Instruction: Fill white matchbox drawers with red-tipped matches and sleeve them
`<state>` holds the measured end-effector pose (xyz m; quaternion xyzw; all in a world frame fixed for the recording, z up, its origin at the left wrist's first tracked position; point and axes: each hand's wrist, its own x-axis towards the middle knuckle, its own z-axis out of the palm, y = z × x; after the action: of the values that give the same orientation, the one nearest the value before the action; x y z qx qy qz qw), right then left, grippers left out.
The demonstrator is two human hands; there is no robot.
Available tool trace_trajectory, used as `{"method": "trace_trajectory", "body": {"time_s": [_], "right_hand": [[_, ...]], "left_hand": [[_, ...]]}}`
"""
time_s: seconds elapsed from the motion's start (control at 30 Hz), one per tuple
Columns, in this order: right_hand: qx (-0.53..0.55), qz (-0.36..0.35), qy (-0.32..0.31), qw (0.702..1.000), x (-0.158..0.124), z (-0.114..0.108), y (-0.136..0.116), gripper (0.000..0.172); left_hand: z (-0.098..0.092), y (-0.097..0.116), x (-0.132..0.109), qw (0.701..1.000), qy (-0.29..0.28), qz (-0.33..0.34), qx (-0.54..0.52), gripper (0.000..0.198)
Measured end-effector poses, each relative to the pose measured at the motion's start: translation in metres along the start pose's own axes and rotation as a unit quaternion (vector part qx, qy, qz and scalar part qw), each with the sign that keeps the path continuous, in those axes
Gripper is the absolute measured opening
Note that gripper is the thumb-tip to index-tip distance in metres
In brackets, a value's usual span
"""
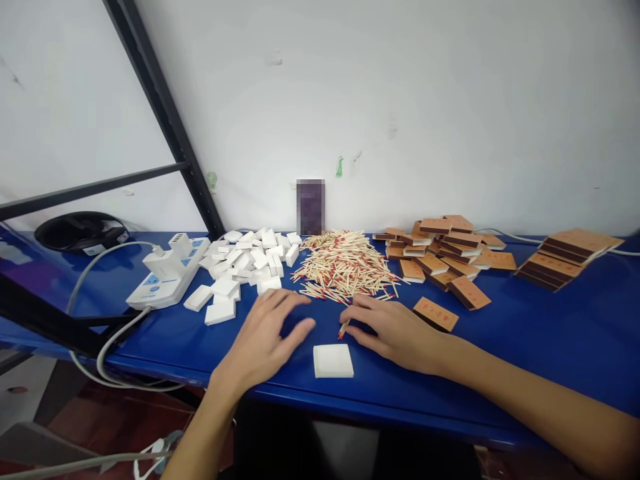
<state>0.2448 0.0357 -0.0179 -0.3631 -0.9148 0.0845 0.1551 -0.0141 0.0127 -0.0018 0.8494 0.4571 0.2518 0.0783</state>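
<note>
My right hand [383, 327] is closed on a few matches [343, 329], their red heads pointing down toward the table. My left hand [270, 333] is empty, thumb and fingers apart, resting over the blue surface. Between the hands, closer to me, lies a white matchbox tray [333, 361]. Just beyond both hands spreads a big heap of loose red-tipped matches [350, 263]. White matchbox trays [250, 257] are piled past my left hand. Orange-brown matchbox sleeves [445, 247] lie heaped past my right forearm, and one sleeve [435, 313] is close to it.
A white power strip [165, 283] with plugs and cables sits left on the blue table [550, 373]. Black metal posts [165, 107] rise there, near a black round object [83, 230]. More sleeves [570, 257] stand stacked at far right. A blurred dark rectangle [311, 207] leans at the wall.
</note>
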Motion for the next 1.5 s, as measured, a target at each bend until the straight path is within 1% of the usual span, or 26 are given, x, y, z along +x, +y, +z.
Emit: {"method": "trace_trajectory", "body": {"time_s": [0.07, 0.13, 0.2, 0.33, 0.5, 0.63, 0.8, 0.9, 1.03, 1.1, 1.2, 1.3, 1.5], "right_hand": [[0.012, 0.002, 0.003, 1.0, 0.0, -0.001, 0.001, 0.019], [0.019, 0.005, 0.008, 1.0, 0.0, -0.001, 0.001, 0.019], [0.022, 0.007, 0.015, 1.0, 0.0, 0.0, 0.001, 0.019], [0.029, 0.011, 0.028, 0.999, 0.0, 0.001, 0.0, 0.017], [0.029, 0.02, 0.038, 0.999, 0.0, 0.001, -0.001, 0.015], [0.021, 0.034, 0.052, 0.998, 0.003, 0.003, -0.001, 0.013], [0.008, 0.061, 0.079, 0.995, 0.012, 0.01, -0.004, 0.012], [0.0, 0.074, 0.089, 0.993, 0.02, 0.012, -0.01, 0.012], [0.009, 0.105, 0.088, 0.991, 0.03, 0.014, -0.013, 0.01], [0.021, 0.112, 0.086, 0.99, 0.034, 0.015, -0.012, 0.007], [0.028, 0.112, 0.092, 0.989, 0.036, 0.017, -0.009, 0.006], [0.031, 0.11, 0.098, 0.989, 0.032, 0.018, -0.009, 0.009], [0.048, 0.069, 0.12, 0.989, 0.022, 0.017, -0.006, 0.011]], "left_hand": [[0.002, -0.007, 0.001, 0.998, 0.013, -0.025, 0.054, 0.027], [0.006, -0.012, 0.001, 0.995, -0.001, -0.034, 0.09, 0.029], [0.01, -0.014, 0.001, 0.994, -0.013, -0.034, 0.104, 0.032], [0.014, -0.013, 0.0, 0.994, -0.006, -0.024, 0.107, 0.032], [0.012, -0.01, 0.001, 0.996, -0.017, -0.01, 0.089, 0.029], [0.009, -0.008, 0.002, 0.998, -0.033, 0.02, 0.047, 0.023], [0.008, 0.002, 0.003, 0.997, -0.057, 0.046, -0.01, 0.023], [0.01, 0.008, 0.004, 0.997, -0.053, 0.057, -0.002, 0.023], [0.013, 0.009, 0.002, 0.998, -0.018, 0.039, 0.038, 0.023], [0.014, 0.007, 0.002, 0.998, -0.014, 0.028, 0.047, 0.025], [0.013, 0.004, 0.001, 0.999, -0.028, 0.02, 0.031, 0.028], [0.012, 0.003, 0.0, 0.999, -0.04, 0.024, 0.0, 0.034], [0.007, 0.006, -0.002, 0.997, -0.062, 0.005, -0.046, 0.044]]}}
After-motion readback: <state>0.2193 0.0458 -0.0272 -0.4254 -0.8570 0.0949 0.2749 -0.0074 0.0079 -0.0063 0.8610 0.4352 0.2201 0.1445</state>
